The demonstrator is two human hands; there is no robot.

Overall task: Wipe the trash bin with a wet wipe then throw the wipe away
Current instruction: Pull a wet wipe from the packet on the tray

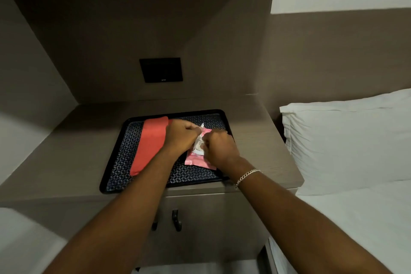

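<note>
A pink wet-wipe pack lies on a black patterned tray on the bedside cabinet. My left hand presses on the pack's left side with its fingers closed at the top. My right hand is closed over the pack's right side, pinching at its white label area. Whether a wipe is between my fingers is hidden. No trash bin is in view.
A folded red cloth lies on the tray's left half. The cabinet top has a dark wall panel behind it and door handles below. A bed with a white pillow stands at the right.
</note>
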